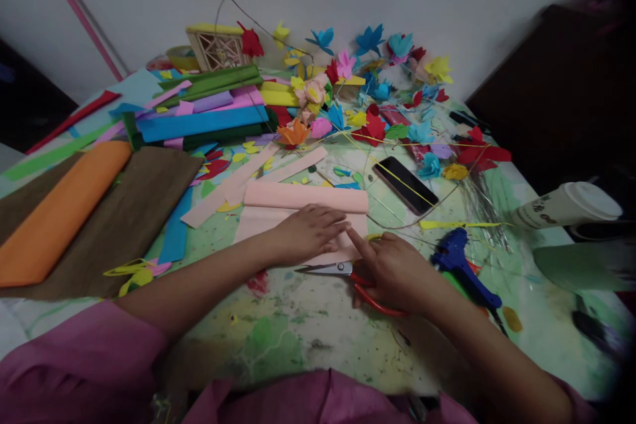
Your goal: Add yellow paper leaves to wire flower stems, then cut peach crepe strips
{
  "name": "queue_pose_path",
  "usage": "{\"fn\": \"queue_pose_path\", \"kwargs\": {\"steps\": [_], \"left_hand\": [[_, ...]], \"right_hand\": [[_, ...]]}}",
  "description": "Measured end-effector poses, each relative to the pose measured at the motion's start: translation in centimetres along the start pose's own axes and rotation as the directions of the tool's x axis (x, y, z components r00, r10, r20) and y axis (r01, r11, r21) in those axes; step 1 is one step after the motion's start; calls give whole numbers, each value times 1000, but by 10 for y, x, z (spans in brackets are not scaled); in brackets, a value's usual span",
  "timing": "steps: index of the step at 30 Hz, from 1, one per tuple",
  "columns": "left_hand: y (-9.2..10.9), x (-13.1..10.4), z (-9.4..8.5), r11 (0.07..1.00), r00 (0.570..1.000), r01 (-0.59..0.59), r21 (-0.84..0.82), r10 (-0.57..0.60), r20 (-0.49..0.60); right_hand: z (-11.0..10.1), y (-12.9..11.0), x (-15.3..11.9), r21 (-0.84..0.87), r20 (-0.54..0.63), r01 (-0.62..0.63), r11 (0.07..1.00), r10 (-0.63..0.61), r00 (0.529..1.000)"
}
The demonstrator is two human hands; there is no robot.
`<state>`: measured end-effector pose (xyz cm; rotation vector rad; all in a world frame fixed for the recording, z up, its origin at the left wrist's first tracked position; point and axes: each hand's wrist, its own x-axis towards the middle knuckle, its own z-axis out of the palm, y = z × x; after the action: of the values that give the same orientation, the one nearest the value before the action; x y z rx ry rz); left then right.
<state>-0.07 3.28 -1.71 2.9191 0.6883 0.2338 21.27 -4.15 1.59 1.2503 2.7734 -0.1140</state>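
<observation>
A pale pink paper sheet (305, 197), rolled or folded along its far edge, lies at the middle of the table. My left hand (311, 235) rests flat on its near part, fingers stretched to the right. Around the handles of the scissors (342, 268) my right hand (395, 268) is closed, with its index finger pointing at the paper beside my left fingertips. The scissor blades point left along the near edge of the sheet. Pink paper strips (233, 185) lie just beyond the sheet to the left.
Orange paper (69, 212) and brown paper (134, 212) lie at the left. Colourful paper flowers (372, 129) and folded papers (203, 122) fill the back. On the right are a phone (405, 184), a blue glue gun (464, 265) and a lidded cup (566, 204).
</observation>
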Motion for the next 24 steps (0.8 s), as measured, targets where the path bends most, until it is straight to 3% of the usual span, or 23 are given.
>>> {"fn": "queue_pose_path", "kwargs": {"steps": [11, 14, 17, 20, 24], "left_hand": [[-1, -1, -6, 997, 1000, -15, -79, 14, -9], [-6, -13, -14, 996, 1000, -13, -86, 15, 28], [-15, -31, -17, 997, 996, 78, -6, -77, 52], [-22, -46, -16, 987, 987, 154, 53, -156, 37], [-25, -50, -12, 985, 987, 160, 71, -162, 13]], "right_hand": [[1, 1, -1, -63, 37, -9, 998, 11, 999], [0, 1, 0, -41, 16, -1, 999, 1, 1000], [-1, 0, 0, -24, -14, -2, 1000, 1, 1000], [-1, -2, 1, -5, -28, -20, 1000, 20, 999], [-3, -8, 7, 43, -16, -21, 999, 21, 1000]]}}
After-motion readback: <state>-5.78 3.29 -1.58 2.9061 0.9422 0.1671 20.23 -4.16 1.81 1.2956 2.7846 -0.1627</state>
